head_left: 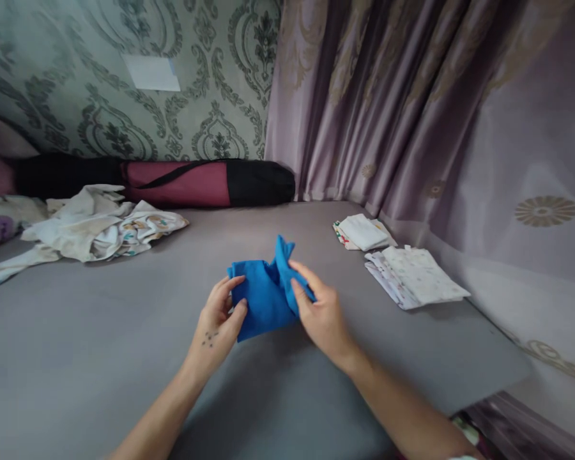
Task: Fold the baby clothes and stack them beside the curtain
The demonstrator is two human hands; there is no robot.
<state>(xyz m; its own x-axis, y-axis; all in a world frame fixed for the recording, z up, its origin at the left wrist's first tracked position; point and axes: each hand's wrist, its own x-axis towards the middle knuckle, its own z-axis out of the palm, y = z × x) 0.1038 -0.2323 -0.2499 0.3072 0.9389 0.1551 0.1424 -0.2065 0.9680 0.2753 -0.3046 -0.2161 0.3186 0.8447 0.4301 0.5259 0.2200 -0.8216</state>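
Between my two hands, a bright blue cloth [263, 300] is held up just over the grey surface. Its left part is flat and folded in layers, while the right part is bunched and twisted, with a tip sticking up. My left hand [220, 313] pinches the left edge, thumb on the near face. On the bunched right part, my right hand [319, 306] grips the fabric between thumb and fingers. What garment or piece the cloth is, I cannot make out.
Two small stacks of folded cloths, one farther [364, 231] and one nearer [424, 276], lie at the right by the curtain [345, 96]. A crumpled heap of pale cloths [96, 223] lies at the left. Along the wall rests a maroon and black long bag [182, 182].
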